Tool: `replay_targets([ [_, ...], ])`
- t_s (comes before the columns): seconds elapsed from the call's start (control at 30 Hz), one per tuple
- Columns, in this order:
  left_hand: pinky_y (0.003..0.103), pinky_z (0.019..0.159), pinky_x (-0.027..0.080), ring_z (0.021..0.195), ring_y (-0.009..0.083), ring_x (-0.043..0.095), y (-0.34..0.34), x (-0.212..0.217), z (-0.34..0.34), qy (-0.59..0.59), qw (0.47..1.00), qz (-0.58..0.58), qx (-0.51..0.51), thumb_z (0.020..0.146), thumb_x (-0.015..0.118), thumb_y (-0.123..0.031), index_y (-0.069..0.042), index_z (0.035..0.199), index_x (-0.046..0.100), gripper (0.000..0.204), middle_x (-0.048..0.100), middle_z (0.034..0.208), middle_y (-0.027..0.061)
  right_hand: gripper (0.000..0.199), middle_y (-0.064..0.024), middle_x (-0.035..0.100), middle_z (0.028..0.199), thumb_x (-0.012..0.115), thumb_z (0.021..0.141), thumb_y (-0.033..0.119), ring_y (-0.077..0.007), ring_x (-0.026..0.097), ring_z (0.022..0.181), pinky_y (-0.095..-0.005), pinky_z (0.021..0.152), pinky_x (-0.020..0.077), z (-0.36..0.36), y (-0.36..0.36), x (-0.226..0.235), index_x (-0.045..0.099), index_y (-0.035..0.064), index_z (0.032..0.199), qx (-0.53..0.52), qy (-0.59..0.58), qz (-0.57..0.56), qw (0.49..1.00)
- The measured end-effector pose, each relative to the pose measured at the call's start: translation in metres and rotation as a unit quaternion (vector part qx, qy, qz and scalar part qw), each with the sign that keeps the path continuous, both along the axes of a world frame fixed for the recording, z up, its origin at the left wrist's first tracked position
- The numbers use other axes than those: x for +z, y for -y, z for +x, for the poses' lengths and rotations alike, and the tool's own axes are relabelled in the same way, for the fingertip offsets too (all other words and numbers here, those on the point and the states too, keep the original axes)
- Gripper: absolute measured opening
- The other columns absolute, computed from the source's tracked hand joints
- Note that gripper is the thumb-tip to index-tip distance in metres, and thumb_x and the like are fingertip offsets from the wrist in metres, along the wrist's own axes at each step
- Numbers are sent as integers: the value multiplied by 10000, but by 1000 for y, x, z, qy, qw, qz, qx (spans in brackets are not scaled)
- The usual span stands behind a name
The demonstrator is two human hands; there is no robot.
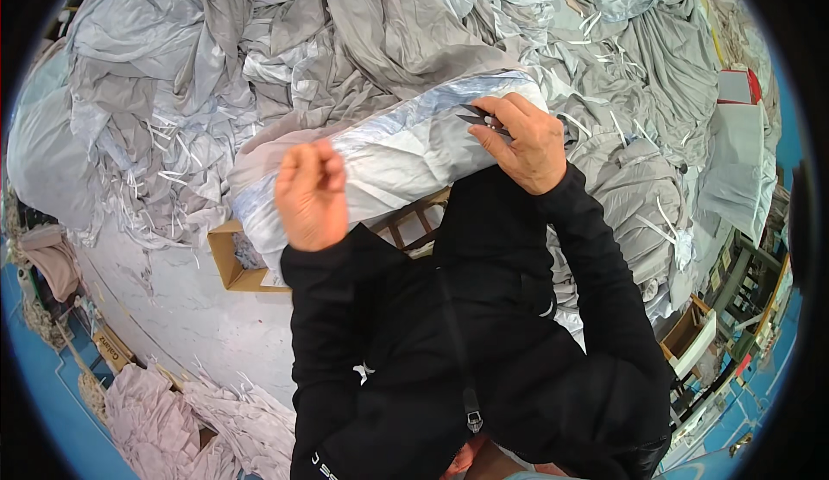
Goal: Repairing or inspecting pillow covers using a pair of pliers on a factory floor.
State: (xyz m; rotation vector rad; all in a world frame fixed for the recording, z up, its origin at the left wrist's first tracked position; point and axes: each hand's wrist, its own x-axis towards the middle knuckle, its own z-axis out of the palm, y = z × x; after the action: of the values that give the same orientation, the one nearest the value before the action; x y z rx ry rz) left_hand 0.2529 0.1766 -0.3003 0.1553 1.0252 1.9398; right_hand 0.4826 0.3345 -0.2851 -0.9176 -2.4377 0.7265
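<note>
My right hand (pixel 525 142) is closed around a pair of small dark thread snips (pixel 475 116), their pointed blades showing beyond the thumb and index finger. Below the blades, a grey, white and pale blue fabric piece (pixel 406 156) lies across my lap, its blue-marbled strip running along the far side. My left hand (pixel 313 195) is over the left part of this fabric, slightly blurred, with its fingers curled in. Whatever those fingers may hold is too small or hidden to make out.
Heaps of grey and pale blue fabric (pixel 337 31) with white ties spread ahead and to both sides. An open cardboard box (pixel 226 264) stands by my left knee. Pinkish cloth (pixel 155 420) lies at the lower left; a wooden box (pixel 688 333) is at the right.
</note>
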Motion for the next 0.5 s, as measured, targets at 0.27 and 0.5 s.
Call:
replay_targets([
  [0.27, 285, 698, 500, 839, 196, 624, 141, 14, -167, -506, 735, -401, 205, 898, 641, -186, 5, 997, 596, 220, 650, 944, 121, 266, -71, 597, 779, 738, 794, 144, -182, 603, 644, -277, 595, 481, 6, -5, -2, 652, 39, 1022, -45, -29, -1, 999],
  [0.5, 384, 927, 441, 1060, 302, 571, -26, 15, -11, -715, 675, -130, -131, 758, 713, -72, -44, 1121, 616, 378, 609, 1129, 122, 260, -85, 639, 842, 730, 817, 173, -193, 607, 678, -287, 628, 483, -1, -16, -21, 651, 29, 1018, -95, -56, -3, 994],
])
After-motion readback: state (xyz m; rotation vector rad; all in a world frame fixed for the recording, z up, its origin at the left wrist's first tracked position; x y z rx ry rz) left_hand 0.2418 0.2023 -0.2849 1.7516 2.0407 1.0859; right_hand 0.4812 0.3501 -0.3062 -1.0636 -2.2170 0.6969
